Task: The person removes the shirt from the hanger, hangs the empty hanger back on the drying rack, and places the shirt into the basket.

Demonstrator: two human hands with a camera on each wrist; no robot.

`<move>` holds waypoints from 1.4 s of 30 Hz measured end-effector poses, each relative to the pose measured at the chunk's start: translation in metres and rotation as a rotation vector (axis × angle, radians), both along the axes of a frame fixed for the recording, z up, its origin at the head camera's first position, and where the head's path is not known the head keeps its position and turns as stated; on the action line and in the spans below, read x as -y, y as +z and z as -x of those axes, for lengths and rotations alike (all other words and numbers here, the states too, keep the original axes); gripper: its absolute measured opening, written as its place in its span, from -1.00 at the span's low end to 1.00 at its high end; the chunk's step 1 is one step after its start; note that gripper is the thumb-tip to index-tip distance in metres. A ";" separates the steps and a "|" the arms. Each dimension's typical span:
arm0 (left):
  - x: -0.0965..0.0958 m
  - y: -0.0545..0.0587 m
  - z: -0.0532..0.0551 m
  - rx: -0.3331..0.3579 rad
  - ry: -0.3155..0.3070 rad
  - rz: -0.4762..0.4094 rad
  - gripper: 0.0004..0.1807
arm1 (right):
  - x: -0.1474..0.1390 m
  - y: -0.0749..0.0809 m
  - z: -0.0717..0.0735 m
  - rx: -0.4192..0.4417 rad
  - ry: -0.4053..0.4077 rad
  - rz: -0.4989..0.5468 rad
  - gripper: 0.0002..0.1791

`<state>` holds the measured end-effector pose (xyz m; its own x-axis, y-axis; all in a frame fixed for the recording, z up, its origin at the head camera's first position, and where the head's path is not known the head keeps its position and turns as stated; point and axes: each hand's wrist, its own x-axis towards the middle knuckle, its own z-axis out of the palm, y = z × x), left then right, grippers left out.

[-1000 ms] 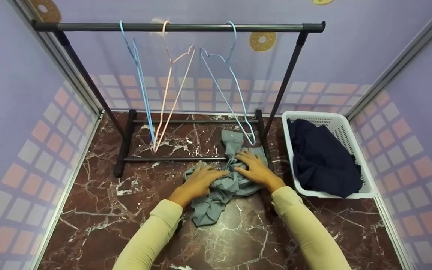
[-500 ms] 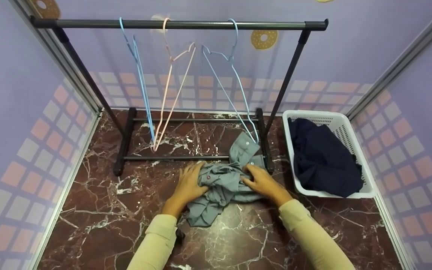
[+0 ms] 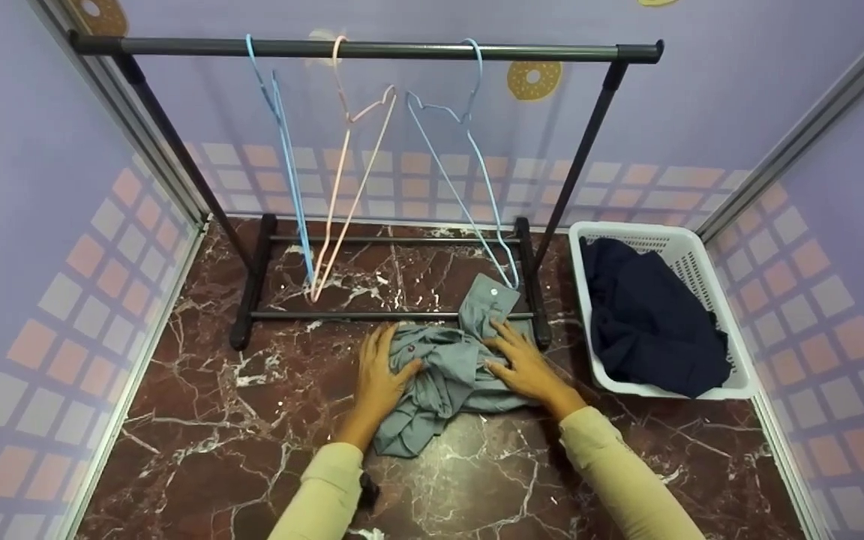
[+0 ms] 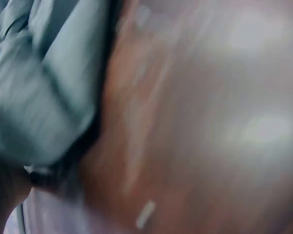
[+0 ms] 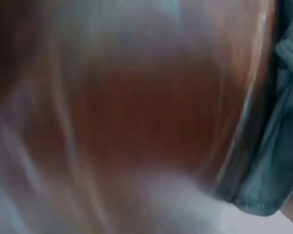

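Note:
A crumpled grey-green shirt [image 3: 443, 375] lies on the dark red marbled floor, its buttoned cuff [image 3: 488, 296] stretching over the rack's front bottom bar. My left hand [image 3: 381, 379] rests along the shirt's left side, fingers extended and thumb over the cloth. On the other side my right hand [image 3: 528, 367] lies on the fabric with its fingers spread. Folds of the shirt [image 4: 44, 107] fill the left of the left wrist view, blurred. In the right wrist view only an edge of the shirt [image 5: 271, 170] shows at the right.
A black clothes rack [image 3: 417, 49] stands ahead, with a blue hanger [image 3: 291, 172], a pink hanger [image 3: 338, 180] and another blue hanger [image 3: 486, 176] on its bar. To the right, a white basket [image 3: 736, 367] holds dark navy cloth [image 3: 649, 315]. Patterned walls enclose three sides.
Both hands have spread apart, the left moving left and the right slightly down and right. The shirt's bunched middle has opened out, and a red button and the cuff now show.

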<state>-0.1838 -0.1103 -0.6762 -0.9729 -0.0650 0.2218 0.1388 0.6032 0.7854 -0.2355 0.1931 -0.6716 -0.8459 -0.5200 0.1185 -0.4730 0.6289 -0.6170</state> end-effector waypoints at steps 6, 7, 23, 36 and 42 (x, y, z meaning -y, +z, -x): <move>-0.032 -0.004 0.000 -0.086 0.152 -0.201 -0.34 | 0.011 0.000 -0.006 0.152 -0.147 0.246 -0.43; -0.037 -0.003 0.000 -0.107 0.158 -0.219 -0.37 | 0.013 0.000 -0.007 0.176 -0.166 0.295 -0.41; -0.102 0.017 -0.006 -0.138 0.078 -0.406 -0.45 | 0.036 0.029 -0.023 0.325 -0.140 0.809 -0.33; -0.136 0.058 -0.020 -0.365 -0.094 -0.372 0.03 | -0.001 0.065 -0.045 0.275 -0.089 1.015 -0.13; -0.152 0.071 -0.024 -0.375 -0.213 -0.363 0.15 | -0.016 0.093 -0.056 0.228 -0.105 1.037 -0.16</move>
<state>-0.1603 0.0417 -0.6048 -0.8317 -0.0125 0.5551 0.5377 0.2312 0.8108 -0.1791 0.2096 -0.5782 -0.9387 -0.1794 0.2943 -0.2525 -0.2236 -0.9414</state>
